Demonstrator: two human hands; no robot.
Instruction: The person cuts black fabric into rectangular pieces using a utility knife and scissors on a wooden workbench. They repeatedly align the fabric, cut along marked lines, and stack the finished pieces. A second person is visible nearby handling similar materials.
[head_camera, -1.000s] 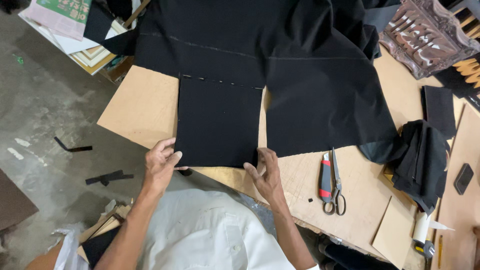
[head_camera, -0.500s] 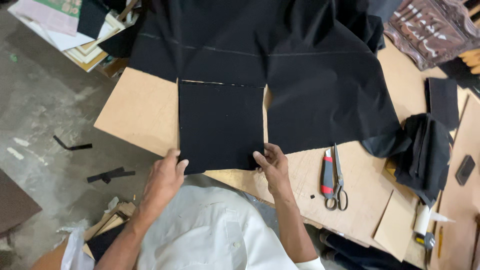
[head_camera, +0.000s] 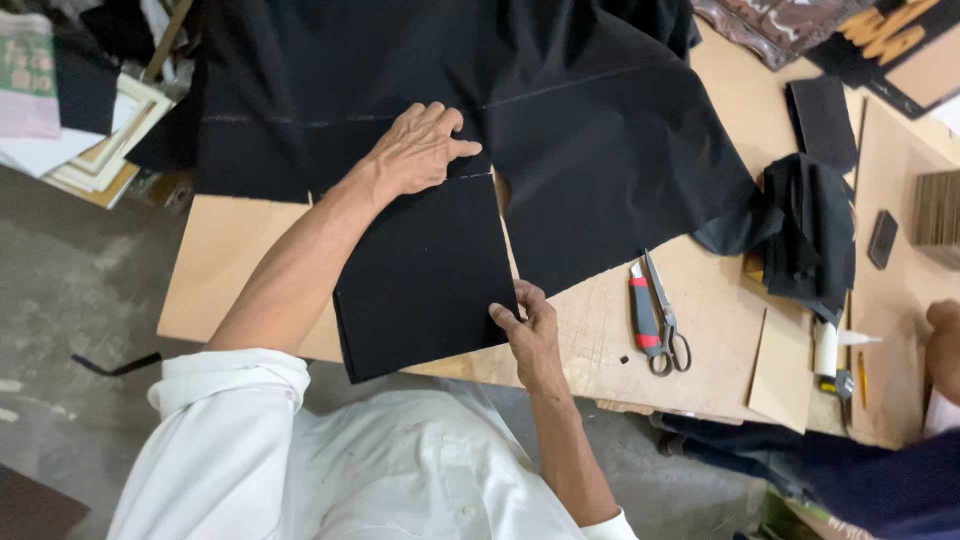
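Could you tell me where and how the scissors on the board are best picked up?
Grip the scissors by the finger loops nearest the table edge, coming from above. They lie flat, apart from the black cloth, with the blades pointing away.

Left hand (head_camera: 420, 150) flat, arm outstretched – right hand (head_camera: 525, 325) near, fingers pressing

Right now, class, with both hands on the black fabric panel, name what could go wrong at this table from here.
1. The black fabric panel overhangs the near edge of the table, held only by the left hand at its top and the right hand at its corner; it might slide or skew.
2. The scissors lie close beside the right hand, so a sweep of hand or cloth could catch them.
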